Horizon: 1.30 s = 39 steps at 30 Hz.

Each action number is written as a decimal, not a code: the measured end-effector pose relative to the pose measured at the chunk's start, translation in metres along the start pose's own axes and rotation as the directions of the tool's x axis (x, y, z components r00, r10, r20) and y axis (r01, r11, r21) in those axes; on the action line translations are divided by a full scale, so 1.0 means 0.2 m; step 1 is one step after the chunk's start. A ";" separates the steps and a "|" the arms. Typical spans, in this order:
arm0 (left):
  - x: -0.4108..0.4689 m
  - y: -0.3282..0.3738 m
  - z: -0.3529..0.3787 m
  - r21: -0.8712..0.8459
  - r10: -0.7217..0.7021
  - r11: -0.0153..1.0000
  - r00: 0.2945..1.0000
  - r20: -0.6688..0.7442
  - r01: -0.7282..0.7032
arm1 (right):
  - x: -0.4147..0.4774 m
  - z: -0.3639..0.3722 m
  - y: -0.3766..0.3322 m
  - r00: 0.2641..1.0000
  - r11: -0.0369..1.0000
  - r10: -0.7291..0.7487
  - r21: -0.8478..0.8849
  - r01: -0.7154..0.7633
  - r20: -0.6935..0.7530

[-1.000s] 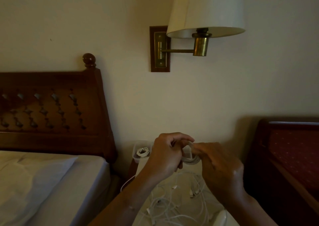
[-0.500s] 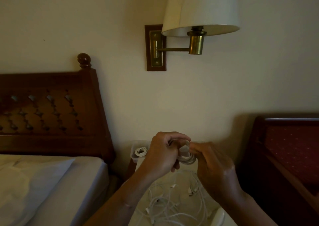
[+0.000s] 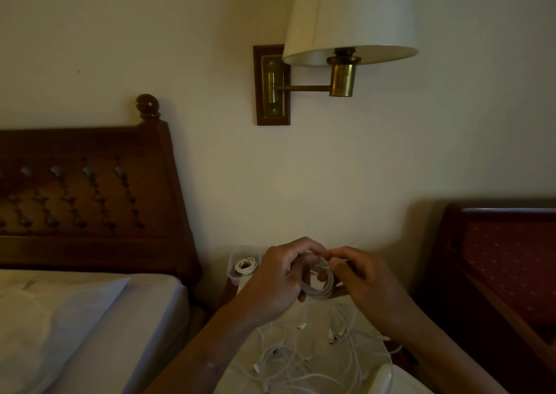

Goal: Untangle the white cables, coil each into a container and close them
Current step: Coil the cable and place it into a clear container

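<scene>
A: Head view. Where's the cable being worked?
B: Lower centre of frame. Left hand (image 3: 279, 276) has its fingers (image 3: 296, 262) curled round a small white coil (image 3: 319, 289), held up above the counter (image 3: 240, 372). Right hand (image 3: 370, 285) pinches the strand at the coil's top. Both hands are closed on it, neither is spread.
A: Handling?
B: Judgement: light, thin, limp, slightly springy. Loops would likely fan out if the grip slackens. Best held across the whole bundle with the thumb over the crossing, plug end tucked in last.
A: The others?
B: Loose cables (image 3: 301, 354) lie tangled on the counter under the hands, plugs showing. A clear container (image 3: 233, 268) sits behind the left hand by the wall, no lid seen on it, with a coiled cable (image 3: 246, 264) inside. A white object (image 3: 382, 378) is at the bottom edge, right of the tangle. Lid or tub, cannot tell.
A: Room?
B: Dim. The pale counter stands between a bed (image 3: 90, 318) at lower left, with a dark wooden headboard (image 3: 90, 198), and a red upholstered piece (image 3: 505, 258) at right. Wall lamp (image 3: 349, 17) at top centre.
</scene>
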State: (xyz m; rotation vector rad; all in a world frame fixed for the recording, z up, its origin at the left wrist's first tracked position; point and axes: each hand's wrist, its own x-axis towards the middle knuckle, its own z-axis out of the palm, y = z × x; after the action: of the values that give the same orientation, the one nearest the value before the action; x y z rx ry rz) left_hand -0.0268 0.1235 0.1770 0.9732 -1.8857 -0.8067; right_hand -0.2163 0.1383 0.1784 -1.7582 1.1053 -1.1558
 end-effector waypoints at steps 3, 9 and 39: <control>0.01 0.03 -0.01 -0.014 -0.022 1.000 0.999 0.035 0.023 | 0.00 -0.01 0.00 0.999 0.998 0.023 -0.053 -0.021 0.037; 0.01 0.07 -0.07 -0.147 -0.094 0.983 0.986 0.137 0.114 | 0.02 -0.05 0.02 0.987 0.995 -0.023 -0.103 0.007 -0.159; 0.00 0.09 -0.07 -0.323 -0.492 0.843 0.859 -0.138 0.431 | 0.04 0.07 0.02 0.695 0.289 -0.716 -0.879 0.380 0.065</control>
State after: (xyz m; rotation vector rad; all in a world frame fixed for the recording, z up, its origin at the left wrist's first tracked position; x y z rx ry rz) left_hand -0.0207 0.1293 0.1971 1.2991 -1.3106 -1.1657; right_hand -0.2022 0.1309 0.1724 -3.0334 1.4616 -1.5153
